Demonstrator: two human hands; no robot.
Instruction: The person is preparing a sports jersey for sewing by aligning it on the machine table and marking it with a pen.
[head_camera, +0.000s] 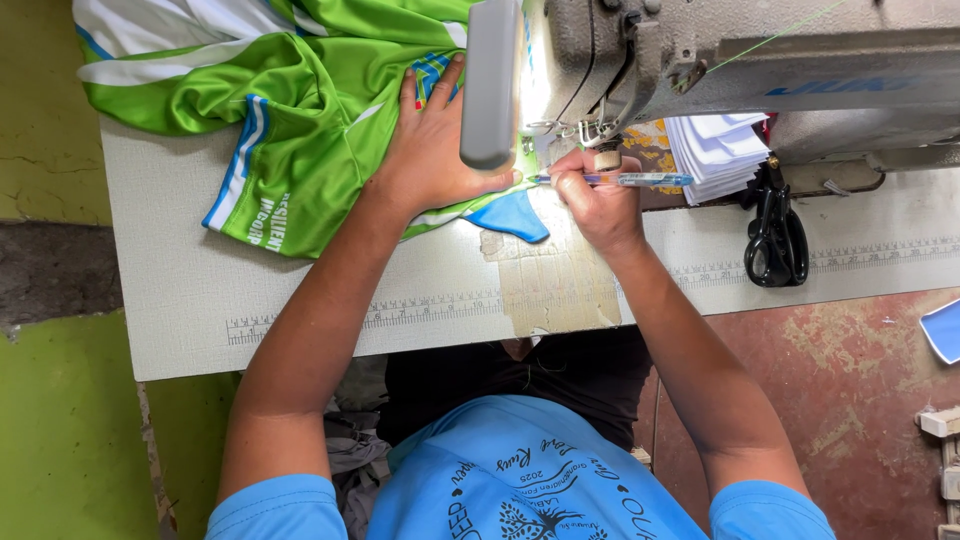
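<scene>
We see the sewing machine (700, 60) over the tabletop (300, 310). Green jersey (310, 110) lies flat under our left hand (430, 150), fingers spread, pressing it. Right hand (600, 205) is closed on a pen (615, 180), long axis left-right, tip toward fabric w/ blue trim. Needle area hidden by the lamp (492, 80).

We press our left hand (432, 150) flat on the green jersey (300, 110) beside the sewing machine (720, 60). Our right hand (600, 200) grips a pen (625, 180), its tip at the fabric near the needle. Black scissors (775, 235) and white labels (718, 150) lie to the right on the table (180, 300).
</scene>
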